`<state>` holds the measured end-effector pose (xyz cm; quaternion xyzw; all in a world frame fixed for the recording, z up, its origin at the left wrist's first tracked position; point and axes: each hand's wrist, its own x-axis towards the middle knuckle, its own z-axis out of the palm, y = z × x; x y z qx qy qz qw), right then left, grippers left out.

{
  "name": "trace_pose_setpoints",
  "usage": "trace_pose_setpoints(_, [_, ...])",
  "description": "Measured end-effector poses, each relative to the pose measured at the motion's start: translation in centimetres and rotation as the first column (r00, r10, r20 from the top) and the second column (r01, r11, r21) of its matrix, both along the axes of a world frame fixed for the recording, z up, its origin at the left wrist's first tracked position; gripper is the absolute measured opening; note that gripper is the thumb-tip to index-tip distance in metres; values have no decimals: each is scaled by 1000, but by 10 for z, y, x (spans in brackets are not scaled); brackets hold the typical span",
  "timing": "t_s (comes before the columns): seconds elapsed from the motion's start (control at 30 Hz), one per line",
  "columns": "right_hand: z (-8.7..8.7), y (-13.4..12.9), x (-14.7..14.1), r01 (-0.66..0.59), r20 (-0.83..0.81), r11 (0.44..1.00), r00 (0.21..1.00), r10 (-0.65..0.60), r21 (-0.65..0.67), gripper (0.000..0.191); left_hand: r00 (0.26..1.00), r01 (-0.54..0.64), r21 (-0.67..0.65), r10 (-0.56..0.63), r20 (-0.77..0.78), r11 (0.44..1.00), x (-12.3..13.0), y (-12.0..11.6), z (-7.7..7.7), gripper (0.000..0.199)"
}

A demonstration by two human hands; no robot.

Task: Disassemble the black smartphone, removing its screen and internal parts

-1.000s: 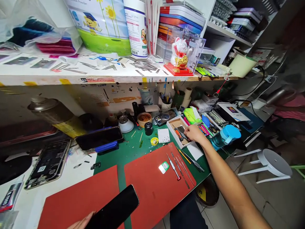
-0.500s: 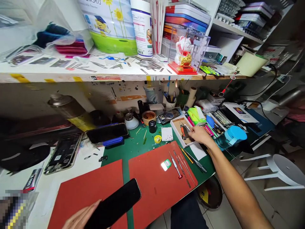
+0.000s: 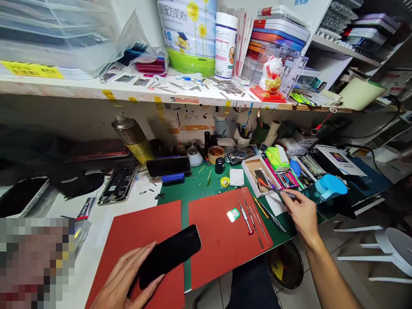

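Observation:
My left hand (image 3: 128,279) is closed around a black smartphone (image 3: 172,253), thumb along its near edge and fingers on the far one. The phone's dark front faces up, tilted above the red mats. On the right, my right hand (image 3: 301,214) pinches a slim dark hand tool (image 3: 279,191) whose kind I cannot make out. That tool points left over the front of a shallow cardboard box (image 3: 261,192), which has loose tools inside. Below lies a red mat (image 3: 212,253) with a silver screwdriver (image 3: 246,216), thin picks (image 3: 259,225) and a small green-and-white packet (image 3: 233,215).
A blue-lidded bottle (image 3: 330,186) stands right of the box. A propped phone (image 3: 169,166), a spray can (image 3: 131,137) and an opened phone housing (image 3: 118,184) sit at back left. The loaded shelf (image 3: 206,99) overhangs the bench. A white stool (image 3: 397,246) stands at right.
My right hand has come out of the cardboard box, toward me and right, with the slim dark tool. The left hand with the smartphone shows more fully. The view has turned left.

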<state>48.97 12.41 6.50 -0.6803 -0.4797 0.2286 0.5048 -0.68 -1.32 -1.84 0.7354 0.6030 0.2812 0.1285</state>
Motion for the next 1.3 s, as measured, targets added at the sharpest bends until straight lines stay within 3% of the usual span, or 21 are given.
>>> trace_pose_setpoints(0.1, [14,-16,-6,62,-220,986,975,-27,156,53,1000,19,58,-19,-6,998,5,0,7,63])
trace_pose_setpoints(0.2, [28,-22,-27,41,-383,976,923,45,212,49,1000,4,-19,-4,-3,1000,9,0,20,61])
trace_pose_setpoints(0.27, [32,-26,-52,-46,-467,979,874,135,198,44,1000,7,-65,-5,31,998,10,0,29,58])
trace_pose_setpoints(0.33, [29,-32,-84,-227,-535,966,805,256,120,41,998,14,-103,-9,56,995,11,1,34,58])
trace_pose_setpoints(0.37, [26,-37,-100,-347,-561,936,765,315,53,41,998,19,-115,-12,64,993,11,1,36,58])
trace_pose_setpoints(0.43, [16,-47,-133,-570,-575,814,705,414,-112,44,996,40,-122,-30,87,992,10,1,36,60])
trace_pose_setpoints(0.5, [6,-53,-159,-679,-534,694,689,490,-240,48,993,50,-120,-36,115,991,10,1,35,60])
trace_pose_setpoints(0.53, [3,-55,-169,-697,-510,665,689,515,-269,49,991,49,-121,-33,127,991,9,2,34,60])
trace_pose_setpoints(0.6, [0,-54,-182,-699,-500,668,686,528,-254,48,989,42,-130,-23,144,991,9,4,33,58])
trace_pose_setpoints(0.7, [8,-48,-187,-667,-503,733,684,528,-137,39,990,30,-133,-11,140,991,11,6,35,54])
trace_pose_setpoints(0.77, [14,-46,-185,-631,-410,773,724,554,-70,34,993,33,-121,-19,117,992,12,5,37,53])
trace_pose_setpoints(0.83, [14,-49,-182,-617,-284,782,767,575,-85,33,996,43,-101,-34,85,994,15,1,37,55])
trace_pose_setpoints(0.93, [0,-55,-184,-638,-201,717,770,606,-281,40,998,50,-53,-49,37,997,19,-6,35,58])
trace_pose_setpoints(1.03, [-19,-59,-195,-601,-218,668,792,570,-438,48,998,56,-6,-56,-1,998,22,-10,30,57])
trace_pose_setpoints(1.13, [-30,-60,-205,-604,-350,663,797,493,-442,59,998,57,24,-57,-29,998,23,-12,26,56])
trace_pose_setpoints(1.3, [-28,-60,-210,-661,-573,652,716,400,-372,62,997,64,60,-61,-53,996,23,-12,27,54])
